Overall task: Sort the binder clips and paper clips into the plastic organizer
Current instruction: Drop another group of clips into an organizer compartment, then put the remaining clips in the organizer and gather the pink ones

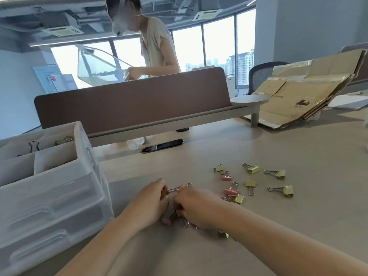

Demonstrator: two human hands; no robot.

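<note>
Two bare hands meeting over a heap of pink metal binder clips (166,220), near centre. Left hand (151,202) pinching one clip's silver wire handle (173,189); right hand (196,208) curled over heap, grip hidden. Yellow and pink clips (253,169) scattered right. Translucent white plastic organizer (59,188) left. Print on far flattened brown cardboard (294,90) unreadable.

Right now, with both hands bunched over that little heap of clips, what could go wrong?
The left hand pinches a binder clip by its wire handle while pink binder clips lie heaped under the right hand; tugging might drag several along or nip a fingertip. A yellow binder clip sits beside the right forearm, so a sweep could knock it away.
</note>
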